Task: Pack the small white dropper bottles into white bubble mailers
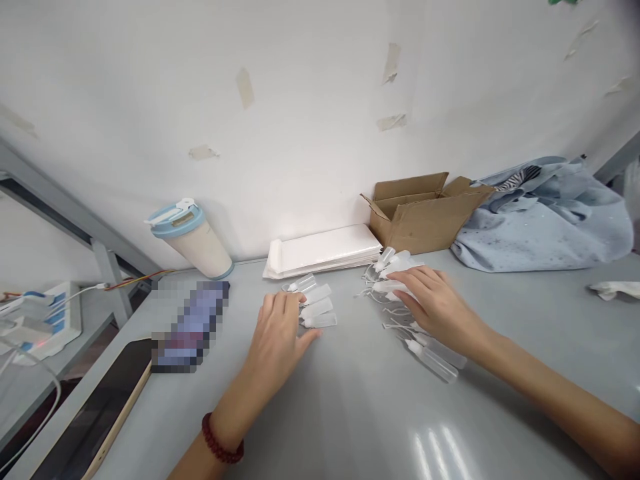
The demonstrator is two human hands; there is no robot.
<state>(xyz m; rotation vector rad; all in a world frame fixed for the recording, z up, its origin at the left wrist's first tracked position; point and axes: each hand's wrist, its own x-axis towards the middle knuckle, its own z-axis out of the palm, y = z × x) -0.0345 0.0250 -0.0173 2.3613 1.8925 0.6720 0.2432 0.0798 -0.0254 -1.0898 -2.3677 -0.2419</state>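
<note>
While the loosely open left hand (280, 327) curves around bottles (317, 309) lying left-to-right just beside it, the right hand (427, 297), grip hidden from me, touches another pile (397, 260).

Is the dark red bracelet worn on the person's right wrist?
No, the dark red bracelet circles the wrist of the left hand, while the wrist of the right hand is bare.

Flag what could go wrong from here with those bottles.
1. Thin straps lie tangled among the right-hand pile's bottles; lifting one might drag others.
2. The bottles lie loose on a smooth-looking table; the right hand could knock some rolling.
3. The two groups sit close; they might mix.
</note>
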